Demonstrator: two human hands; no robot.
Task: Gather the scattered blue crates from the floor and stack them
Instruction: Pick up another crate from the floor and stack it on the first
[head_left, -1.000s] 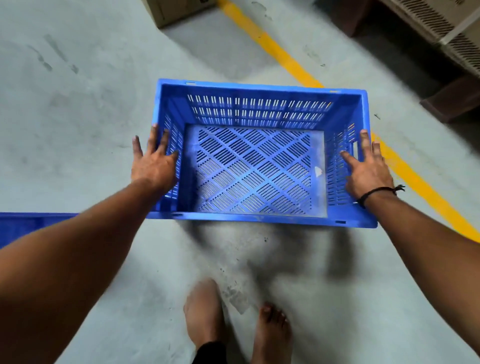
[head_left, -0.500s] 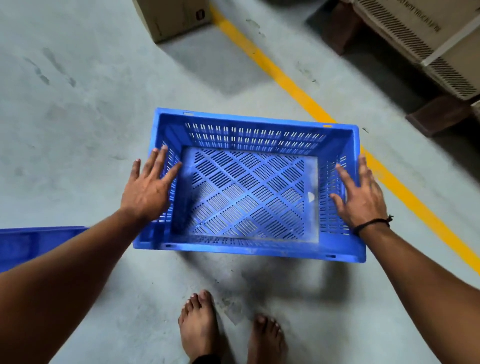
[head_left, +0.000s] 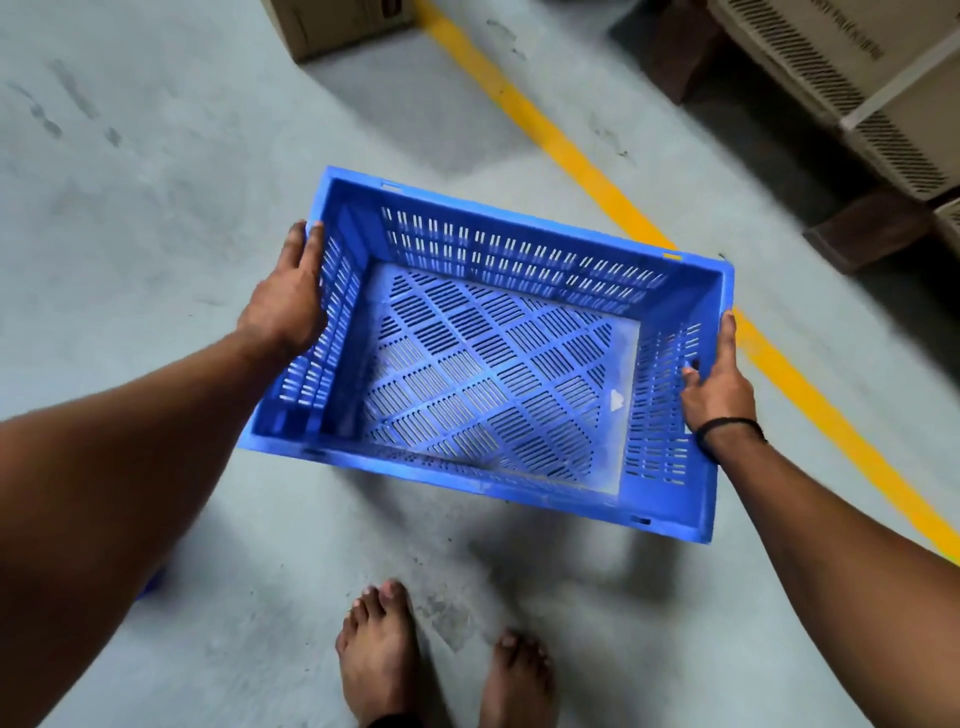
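Crate (head_left: 488, 364) of stiff slotted blue plastic, empty and probably light, hangs tilted above the concrete floor (head_left: 156, 208), left hand (head_left: 291, 306) clasping one short end wall, right hand (head_left: 719, 384) the opposite one with thumb inside, both sound holds.

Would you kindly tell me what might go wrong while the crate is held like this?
1. The crate looks tilted and off the floor, held only at its two short ends by the left hand and the right hand. If either grip slips, it would probably drop.
2. The bare feet stand close below its near edge, so a dropped crate might strike the toes.
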